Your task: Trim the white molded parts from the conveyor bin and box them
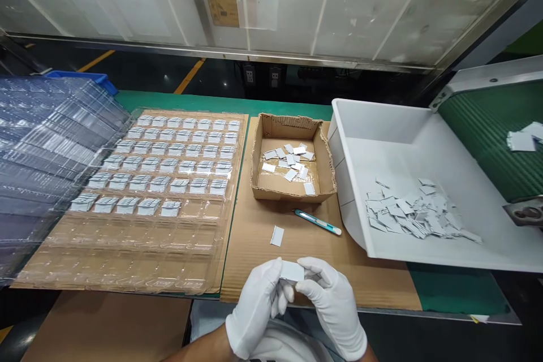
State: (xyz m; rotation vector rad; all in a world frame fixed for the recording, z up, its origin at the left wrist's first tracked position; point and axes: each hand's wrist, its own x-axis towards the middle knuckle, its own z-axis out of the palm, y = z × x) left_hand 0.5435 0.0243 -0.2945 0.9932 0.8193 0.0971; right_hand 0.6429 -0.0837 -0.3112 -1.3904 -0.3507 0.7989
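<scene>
Both hands wear white gloves and meet at the front edge of the bench. Between them is a small white rectangular piece (292,271), held level. My left hand (259,300) grips its left end, with fingers curled beneath. My right hand (331,300) pinches its right end between thumb and fingers. Whether it is one piece or a thin stack, I cannot tell. A similar loose white piece (277,236) lies on the cardboard just beyond my hands. Farther off, a teal utility knife (318,222) lies in front of a cardboard box (292,195) holding several white pieces.
At left, a clear plastic tray (127,254) carries rows of stacked white pieces in its far compartments. Stacked clear trays (55,153) stand beyond its left side. A white bin (382,124) with a heap of pieces stands right, beside a green conveyor belt (492,136).
</scene>
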